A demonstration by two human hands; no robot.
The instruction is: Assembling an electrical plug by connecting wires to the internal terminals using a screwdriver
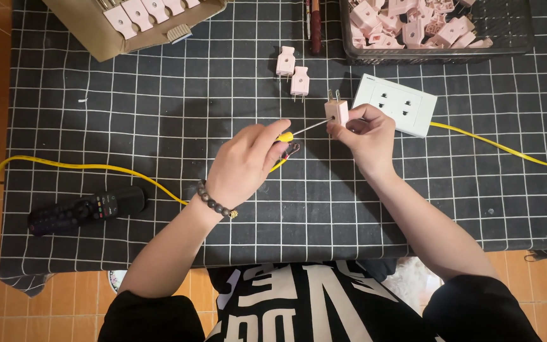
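Note:
My left hand (245, 163) grips a small screwdriver (300, 131) with a yellow handle, its thin shaft pointing right into a pink plug. My right hand (367, 134) holds that pink two-pin plug (336, 110) upright, pins upward, just above the black grid cloth (159, 126). Two more pink plugs (292, 71) lie side by side on the cloth beyond my hands. A beaded bracelet sits on my left wrist.
A white socket block (400, 101) with a yellow cable (508, 151) lies right of my hands. A black basket (438, 28) of pink plug parts stands at the back right, a tan box (96, 31) of plugs at back left. A black remote (87, 209) lies front left.

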